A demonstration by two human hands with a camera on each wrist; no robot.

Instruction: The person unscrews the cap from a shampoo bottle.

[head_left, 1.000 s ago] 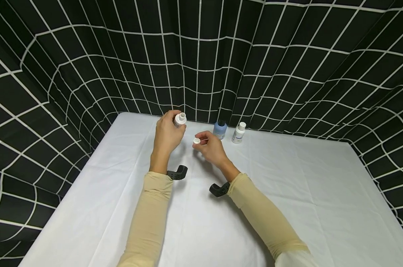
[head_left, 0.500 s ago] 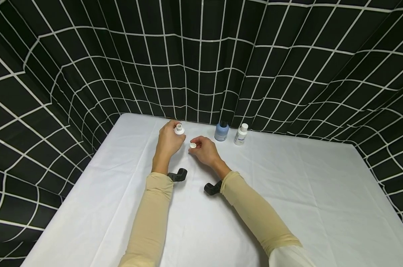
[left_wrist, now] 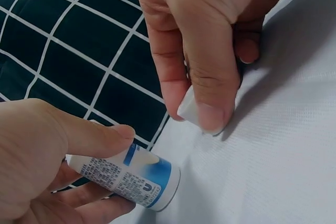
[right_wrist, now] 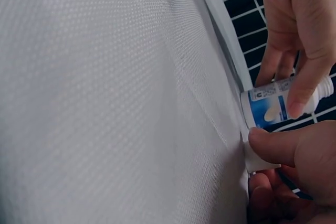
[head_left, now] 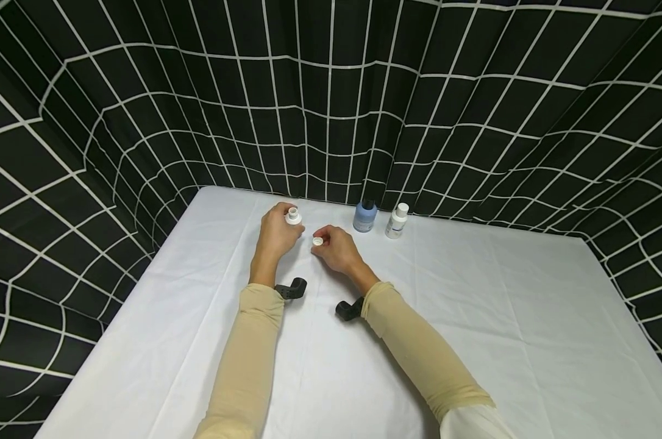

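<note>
You can pass your right hand rightward over the cloth; farther back, the blue bottle and white neighbour obstruct.

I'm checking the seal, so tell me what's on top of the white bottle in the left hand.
Nothing: the white bottle has an open neck. The right hand pinches a white cap apart from it. The bottle's walls hide whatever is inside.
</note>
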